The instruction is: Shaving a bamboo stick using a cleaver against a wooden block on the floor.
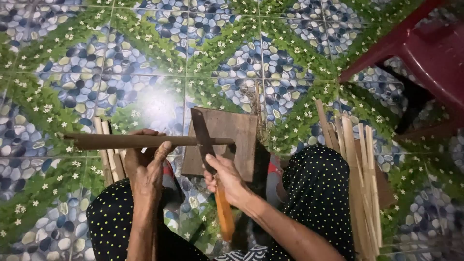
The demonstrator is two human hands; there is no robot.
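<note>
While your left hand (145, 164) grips a brown bamboo stick (145, 141) held level above the wooden board (232, 140), your right hand (224, 179) is closed around the orange handle of a cleaver (205, 140), its blade set against the stick near its right end. Split strips (360, 174) lean at your right knee; others (108, 154) lie behind your left hand. A red stool (425, 48) stands at the upper right on the tiled floor (72, 63).
</note>
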